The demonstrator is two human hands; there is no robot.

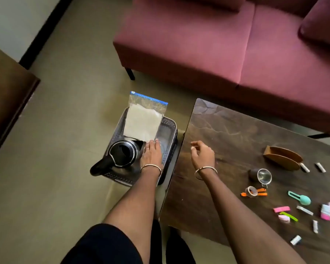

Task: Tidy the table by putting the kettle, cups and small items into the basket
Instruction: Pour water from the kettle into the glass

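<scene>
- One view only, from the head camera, looked down past both arms.
- The basket (169, 123) sat on the floor just beside the left edge of the table (227, 130), probably so that things could be lifted straight across into it.
- The kettle (122, 156) already stood upright in the near left part of the basket. Its handle stuck out over the near rim, likely because the body filled that corner.
- A zip bag (144, 121) leaned at the far end with its blue strip above the rim. It seemed too tall to lie flat beside the kettle.
- The left hand (152, 155) reached down into the basket just right of the kettle, palm down. Its fingers were fairly straight, with the tips at the bag's lower edge. Whether something clear lay under them could not be told.
- The right hand (202, 155) hung over the table's near left part with its fingers loosely curled and nothing in them, seemingly free for the next pick.
- Well to the right on the table lay a dark cup (254, 173) touching a strainer (264, 176), with a wooden holder (282, 158) behind them.
- Near those lay a tape roll (250, 191), a teal scoop (301, 199), pink clips (281, 209) and a few white sachets (304, 167).
- By my judgement the kettle step was done, while the cup and the small things were yet to go in.
</scene>
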